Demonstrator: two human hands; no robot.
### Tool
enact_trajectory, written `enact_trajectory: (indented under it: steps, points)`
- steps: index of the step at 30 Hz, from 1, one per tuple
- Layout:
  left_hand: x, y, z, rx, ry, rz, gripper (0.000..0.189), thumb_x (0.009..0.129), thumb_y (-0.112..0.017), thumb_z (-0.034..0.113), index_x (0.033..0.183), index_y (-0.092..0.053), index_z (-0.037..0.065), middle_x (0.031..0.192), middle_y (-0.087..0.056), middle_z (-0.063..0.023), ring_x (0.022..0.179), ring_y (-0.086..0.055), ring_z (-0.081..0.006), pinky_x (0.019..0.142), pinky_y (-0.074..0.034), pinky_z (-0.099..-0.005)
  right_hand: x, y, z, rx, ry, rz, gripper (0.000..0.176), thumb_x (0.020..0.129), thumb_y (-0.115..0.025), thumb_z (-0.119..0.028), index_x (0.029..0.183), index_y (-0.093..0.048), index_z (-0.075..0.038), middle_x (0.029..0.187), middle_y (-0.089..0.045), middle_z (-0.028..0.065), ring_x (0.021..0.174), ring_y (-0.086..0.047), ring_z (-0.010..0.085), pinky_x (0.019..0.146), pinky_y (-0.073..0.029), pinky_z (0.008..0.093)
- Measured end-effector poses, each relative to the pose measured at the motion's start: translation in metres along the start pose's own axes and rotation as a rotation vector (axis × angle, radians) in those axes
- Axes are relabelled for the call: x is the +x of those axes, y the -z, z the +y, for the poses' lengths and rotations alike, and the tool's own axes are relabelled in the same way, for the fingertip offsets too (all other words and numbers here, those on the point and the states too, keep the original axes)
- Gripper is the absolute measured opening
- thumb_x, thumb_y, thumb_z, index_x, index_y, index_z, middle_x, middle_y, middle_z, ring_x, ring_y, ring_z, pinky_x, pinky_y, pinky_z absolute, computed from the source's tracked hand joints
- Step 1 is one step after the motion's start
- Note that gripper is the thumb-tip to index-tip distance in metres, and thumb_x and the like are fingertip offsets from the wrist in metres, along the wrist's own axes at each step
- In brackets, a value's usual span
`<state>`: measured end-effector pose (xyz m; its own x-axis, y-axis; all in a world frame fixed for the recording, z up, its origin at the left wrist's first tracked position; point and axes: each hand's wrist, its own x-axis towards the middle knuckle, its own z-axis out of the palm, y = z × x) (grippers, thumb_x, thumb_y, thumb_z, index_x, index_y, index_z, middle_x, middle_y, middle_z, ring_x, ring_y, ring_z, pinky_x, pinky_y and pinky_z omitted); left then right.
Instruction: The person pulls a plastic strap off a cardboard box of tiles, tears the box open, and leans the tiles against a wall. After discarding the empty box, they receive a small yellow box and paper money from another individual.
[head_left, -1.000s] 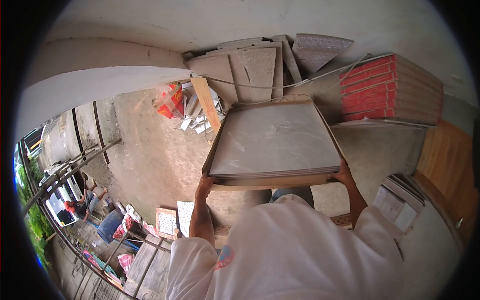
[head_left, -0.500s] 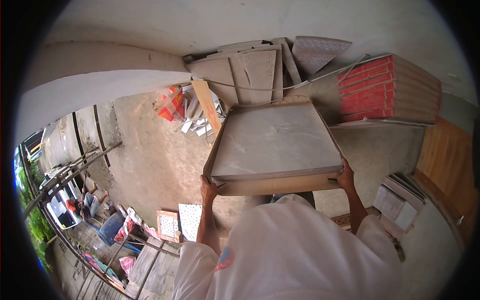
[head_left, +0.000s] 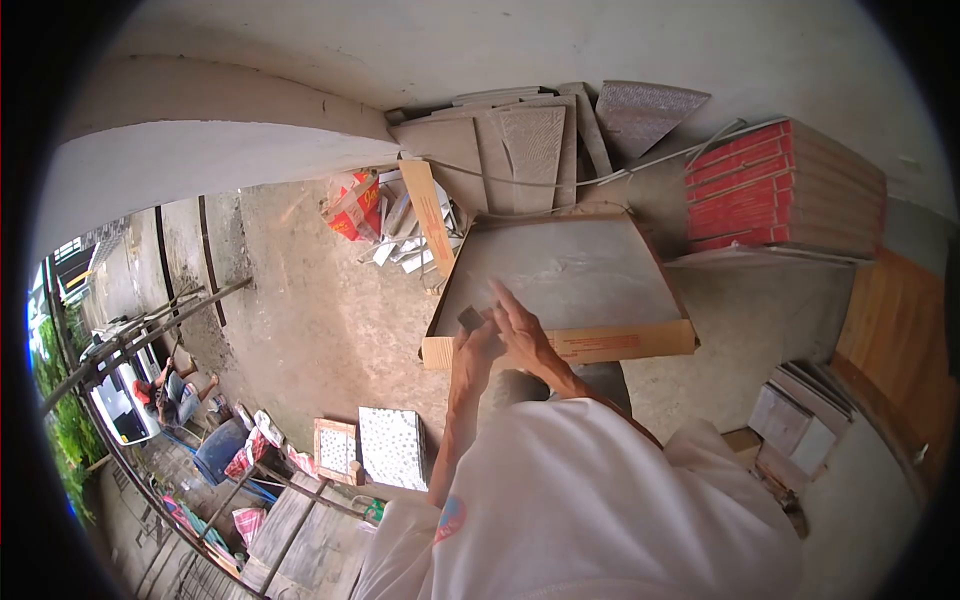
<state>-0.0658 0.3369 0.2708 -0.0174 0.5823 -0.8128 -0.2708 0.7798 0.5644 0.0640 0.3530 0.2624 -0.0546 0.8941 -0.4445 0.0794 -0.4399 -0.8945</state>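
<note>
In front of me lies an open cardboard carton (head_left: 630,342) with large grey tiles (head_left: 580,262) lying flat inside it. My left hand (head_left: 477,345) is closed round a small dark squarish piece (head_left: 469,319), whose kind I cannot make out, above the carton's near left part. Close against it is my right hand (head_left: 522,332), its fingers stretched out over the tiles and holding nothing that shows. Where the two hands meet, they partly hide each other.
Red-and-brown stacked boxes (head_left: 740,190) stand at the right. Grey tiles (head_left: 535,150) lean on the far wall. Broken pieces and a red bag (head_left: 352,205) lie left of the carton. Patterned tiles (head_left: 392,447) lie nearer. A person (head_left: 175,395) sits outside at the left.
Both hands have let go of the carton's near corners and come together over its left side. The carton's near wall now hides the tile edges, and the small dark piece is in my left hand.
</note>
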Motion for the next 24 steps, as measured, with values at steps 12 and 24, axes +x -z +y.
enact_trajectory:
  steps: [12,24]
  points:
    - [0.091,0.153,-0.012,-0.123,-0.153,0.218,0.038,0.094,-0.054,0.016,0.126,-0.041,0.001,0.111,-0.058,-0.0192,0.096,-0.064,-0.0296,0.078,-0.056,-0.0416,0.004,0.138,0.127,-0.796,-0.47,-0.367,0.062,0.089,-0.061,-0.037,0.139,-0.044,-0.005,0.14,-0.046,0.0204,0.131,-0.043,0.0339,0.108,-0.036,0.0419]
    - [0.11,0.064,-0.019,1.229,-0.38,0.164,0.039,0.089,-0.061,0.028,0.117,-0.059,0.001,0.102,-0.064,-0.0232,0.103,-0.059,-0.0396,0.087,-0.048,-0.0416,-0.081,0.273,0.192,-1.1,-0.594,-0.418,0.124,0.055,-0.083,-0.059,0.152,-0.018,-0.016,0.157,-0.015,0.0178,0.146,-0.011,0.0339,0.116,-0.021,0.044]
